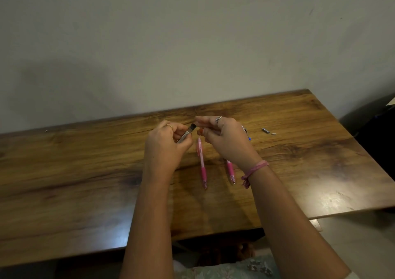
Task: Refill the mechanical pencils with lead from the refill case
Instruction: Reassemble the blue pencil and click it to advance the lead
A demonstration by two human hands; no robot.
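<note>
pink pencils (202,163): two on table (85,171); left hand (166,146) grips one refill case (187,133).

Glossy wood-grain table (85,182); pink pencils (202,163) look like smooth plastic

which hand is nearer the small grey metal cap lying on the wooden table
Right. The right hand is just beside the small grey metal cap; the left hand, gripping the slim lead refill case, is farther away.
</note>
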